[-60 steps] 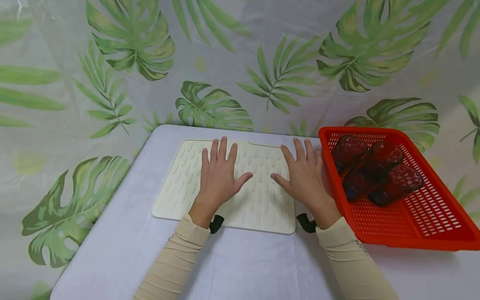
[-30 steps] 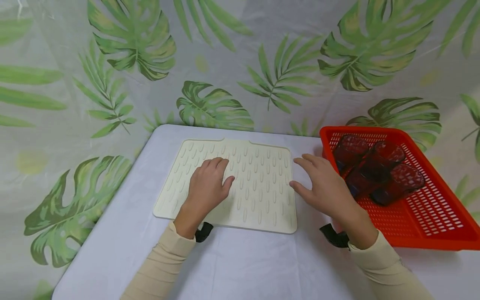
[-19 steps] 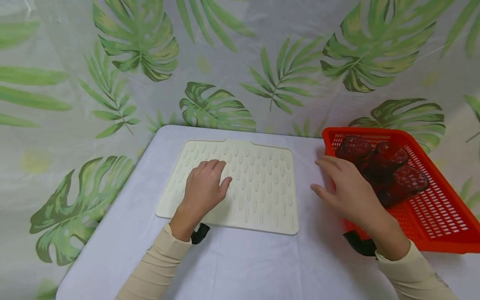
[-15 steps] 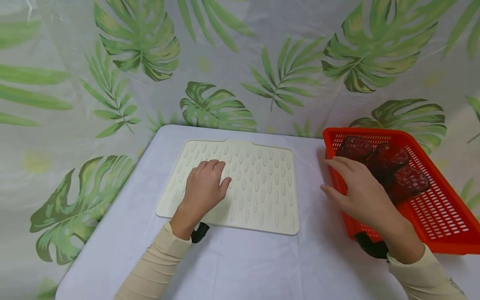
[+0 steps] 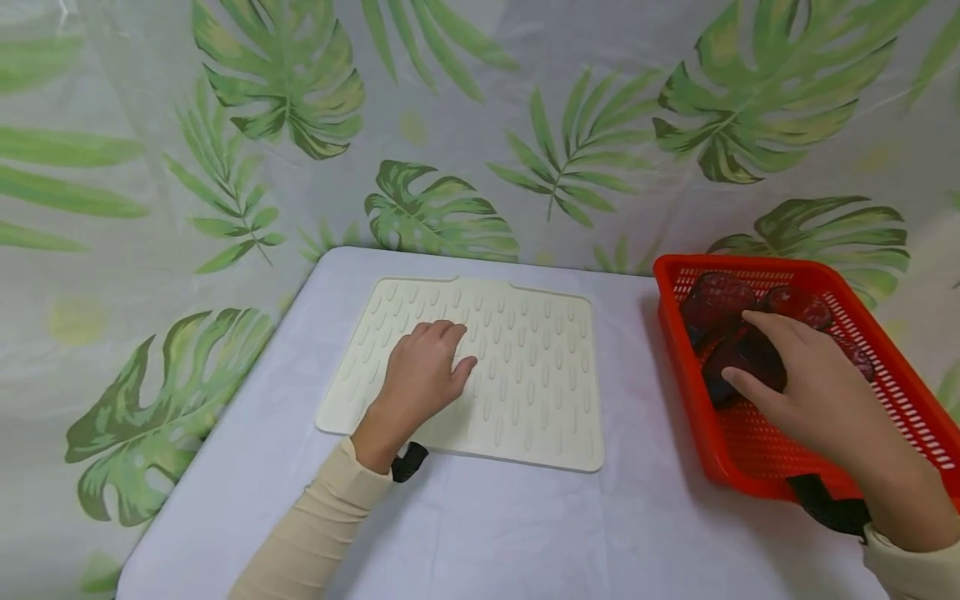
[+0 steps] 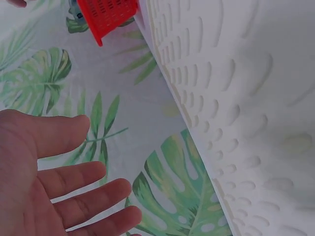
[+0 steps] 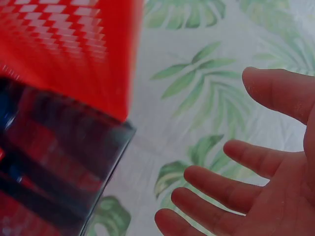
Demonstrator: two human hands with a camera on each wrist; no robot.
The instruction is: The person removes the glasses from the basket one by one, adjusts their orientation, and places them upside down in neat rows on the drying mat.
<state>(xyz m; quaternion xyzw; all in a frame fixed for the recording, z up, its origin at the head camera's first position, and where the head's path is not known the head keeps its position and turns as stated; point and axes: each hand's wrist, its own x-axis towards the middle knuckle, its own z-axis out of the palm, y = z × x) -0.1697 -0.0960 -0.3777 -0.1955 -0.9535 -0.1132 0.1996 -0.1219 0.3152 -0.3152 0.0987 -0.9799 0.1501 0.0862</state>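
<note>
My left hand hovers over the middle of the cream drying mat, with its fingers slightly bent and nothing in them. In the left wrist view the palm of that hand faces the camera. My right hand is over the red basket, thumb and fingers spread apart beside a dark tinted drinking glass. More such glasses lie behind it, a back left one and a back right one, partly hidden by the hand. In the right wrist view a gap separates the fingers from the glass.
A white cloth covers the table. The mat lies at its centre left, and the perforated basket stands at the right with raised walls. Behind the table hangs a leaf-patterned sheet.
My right hand has moved from above the mat rightwards to over the basket's glasses. My left hand has drawn back slightly and its fingers have bent. The glasses remain in the basket.
</note>
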